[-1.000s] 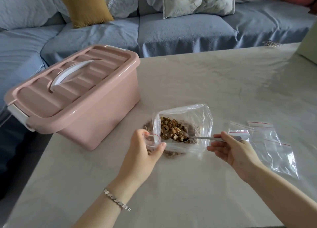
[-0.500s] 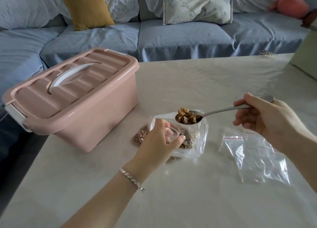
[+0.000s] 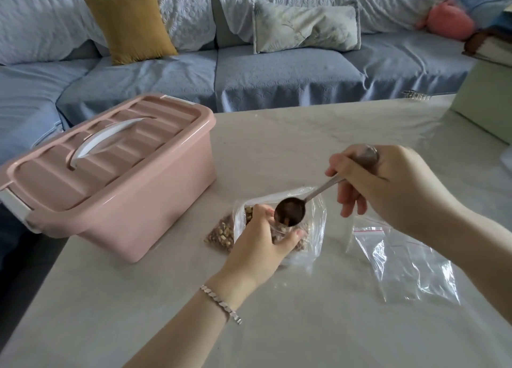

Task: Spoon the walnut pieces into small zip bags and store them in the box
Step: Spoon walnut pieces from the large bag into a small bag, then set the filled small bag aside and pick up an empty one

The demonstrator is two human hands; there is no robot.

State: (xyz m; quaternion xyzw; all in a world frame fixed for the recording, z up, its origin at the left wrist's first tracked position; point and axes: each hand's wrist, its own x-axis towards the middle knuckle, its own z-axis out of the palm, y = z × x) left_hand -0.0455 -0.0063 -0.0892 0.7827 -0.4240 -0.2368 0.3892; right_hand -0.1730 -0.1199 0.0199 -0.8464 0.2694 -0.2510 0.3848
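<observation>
My left hand (image 3: 259, 245) grips a small clear zip bag (image 3: 279, 233) with its mouth held open, in front of the large clear bag of walnut pieces (image 3: 314, 223). My right hand (image 3: 379, 184) holds a metal spoon (image 3: 291, 212) by the handle. The spoon's bowl is tipped down over the small bag's mouth, and walnut pieces show at its lower edge. A filled small bag of walnuts (image 3: 220, 233) lies on the table just left of the large bag. The pink storage box (image 3: 116, 179) stands at the left with its lid shut.
Several empty small zip bags (image 3: 401, 265) with red seal lines lie on the table at the right. A pale green box (image 3: 484, 101) sits at the far right edge. A blue sofa with cushions (image 3: 249, 71) runs behind the table (image 3: 304, 326).
My right hand lifted the loaded spoon out of the large bag, swung it over the small bag and tipped it. My left hand raised the small bag slightly.
</observation>
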